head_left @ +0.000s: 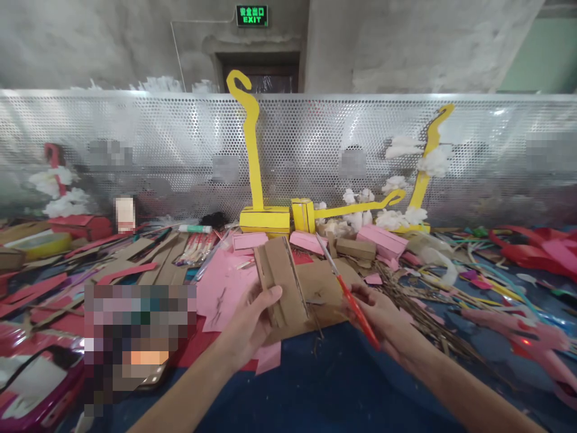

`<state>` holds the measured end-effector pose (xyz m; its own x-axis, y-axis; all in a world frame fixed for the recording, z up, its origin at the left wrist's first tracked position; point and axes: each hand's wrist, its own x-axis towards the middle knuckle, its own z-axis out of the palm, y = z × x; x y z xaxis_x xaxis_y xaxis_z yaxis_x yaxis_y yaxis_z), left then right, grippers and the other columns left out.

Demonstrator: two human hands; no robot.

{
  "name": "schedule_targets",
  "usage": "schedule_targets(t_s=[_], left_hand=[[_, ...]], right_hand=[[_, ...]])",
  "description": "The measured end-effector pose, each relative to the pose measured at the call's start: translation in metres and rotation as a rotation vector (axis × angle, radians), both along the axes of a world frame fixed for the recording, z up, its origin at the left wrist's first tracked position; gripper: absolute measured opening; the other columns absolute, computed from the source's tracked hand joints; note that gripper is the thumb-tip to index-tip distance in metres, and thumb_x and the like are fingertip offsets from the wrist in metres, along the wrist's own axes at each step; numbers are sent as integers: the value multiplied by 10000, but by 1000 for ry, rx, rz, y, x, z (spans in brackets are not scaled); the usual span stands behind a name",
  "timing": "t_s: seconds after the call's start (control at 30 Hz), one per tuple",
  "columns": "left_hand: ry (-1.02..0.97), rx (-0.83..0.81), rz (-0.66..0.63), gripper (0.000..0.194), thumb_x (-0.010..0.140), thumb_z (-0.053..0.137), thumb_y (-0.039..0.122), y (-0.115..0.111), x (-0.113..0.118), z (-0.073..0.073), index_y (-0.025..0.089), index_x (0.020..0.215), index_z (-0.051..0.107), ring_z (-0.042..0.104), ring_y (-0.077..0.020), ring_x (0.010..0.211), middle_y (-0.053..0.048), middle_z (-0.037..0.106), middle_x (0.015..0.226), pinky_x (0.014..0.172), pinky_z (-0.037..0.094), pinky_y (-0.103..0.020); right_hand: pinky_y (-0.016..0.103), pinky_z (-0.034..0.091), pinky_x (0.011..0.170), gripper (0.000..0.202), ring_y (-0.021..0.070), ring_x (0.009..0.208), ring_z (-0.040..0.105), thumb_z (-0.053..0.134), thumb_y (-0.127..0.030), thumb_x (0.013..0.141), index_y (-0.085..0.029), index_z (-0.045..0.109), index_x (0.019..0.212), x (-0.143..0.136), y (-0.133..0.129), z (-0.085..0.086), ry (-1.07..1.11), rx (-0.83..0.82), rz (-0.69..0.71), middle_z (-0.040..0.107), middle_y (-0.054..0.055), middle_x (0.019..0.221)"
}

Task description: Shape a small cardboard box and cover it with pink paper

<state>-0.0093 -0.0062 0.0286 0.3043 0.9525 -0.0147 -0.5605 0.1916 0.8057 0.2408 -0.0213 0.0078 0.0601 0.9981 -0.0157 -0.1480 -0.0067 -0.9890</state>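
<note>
My left hand (255,313) grips a folded piece of brown cardboard (282,279), thumb on its face and fingers behind. In my right hand (376,310) is a pair of scissors (356,310) with red handles. The blades point up and to the left, their tips apart from the cardboard I hold. Behind both hands lies a flat brown cardboard sheet (331,279), with pink paper (228,282) to its left. Small pink boxes (383,240) and a brown cardboard box (356,248) sit just beyond.
Yellow hooked cardboard shapes (252,150) stand by the perforated metal panel (180,132). A pink glue gun (518,331) lies at the right with a red light on. Dry twigs (419,313) are spread near my right hand. Paper scraps and strips cover the left side.
</note>
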Motion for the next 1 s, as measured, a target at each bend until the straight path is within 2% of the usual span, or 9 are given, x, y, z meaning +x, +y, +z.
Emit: schedule_targets(t_s=[0.07, 0.2, 0.33, 0.5, 0.63, 0.8, 0.93, 1.0], left_hand=[[31, 32, -2, 746, 717, 900, 333, -1, 1, -2, 211, 1375, 572, 684, -339, 1176, -144, 735, 1251, 997, 556, -468], [171, 143, 76, 675, 706, 913, 305, -1, 2, -4, 196, 1310, 631, 664, -343, 1212, -137, 736, 1267, 1038, 529, -487], [264, 289, 101, 572, 668, 930, 236, 5, 0, -9, 167, 1188, 700, 668, -350, 1201, -146, 752, 1230, 1042, 522, -476], [306, 363, 101, 500, 668, 915, 183, 11, -1, -15, 173, 1136, 737, 683, -339, 1170, -135, 766, 1191, 1049, 512, -466], [396, 437, 127, 496, 707, 885, 209, 11, 0, -12, 176, 1175, 722, 683, -328, 1142, -121, 766, 1177, 1028, 517, -451], [495, 501, 195, 483, 739, 855, 223, 7, 1, -5, 193, 1196, 702, 672, -301, 1119, -94, 757, 1177, 1013, 498, -400], [568, 523, 217, 517, 745, 851, 233, 2, 0, -1, 206, 1238, 701, 645, -318, 1153, -89, 750, 1185, 1022, 470, -390], [585, 495, 248, 545, 745, 861, 259, 1, 0, -1, 216, 1260, 690, 624, -329, 1199, -89, 736, 1227, 1035, 459, -387]], right_hand=[[245, 417, 534, 474, 121, 588, 517, 949, -463, 609, -198, 658, 873, -1, -3, 3, 50, -25, 30, 606, -7, 713], [241, 404, 537, 452, 113, 611, 474, 932, -466, 640, -199, 702, 923, -1, -7, 8, -20, 80, 32, 587, -2, 781], [282, 473, 637, 505, 180, 730, 552, 913, -535, 627, -226, 711, 972, 1, -4, 8, -161, 186, -13, 648, 39, 854], [337, 518, 693, 571, 240, 803, 604, 861, -635, 631, -266, 683, 1027, 6, 0, 3, -229, 244, -34, 685, 71, 926], [362, 517, 718, 519, 247, 820, 604, 818, -662, 687, -311, 669, 1039, 9, -5, 4, -290, 277, -23, 678, 75, 1044], [361, 519, 799, 449, 285, 986, 601, 785, -655, 745, -333, 671, 1036, 8, -9, 6, -332, 298, -4, 669, 69, 1119], [359, 516, 781, 466, 238, 857, 591, 805, -627, 744, -322, 651, 1061, 9, -2, 2, -326, 306, -7, 667, 58, 1136], [352, 514, 797, 456, 230, 857, 588, 805, -630, 746, -312, 650, 1034, 9, 2, -1, -317, 321, -28, 674, 52, 1074]])
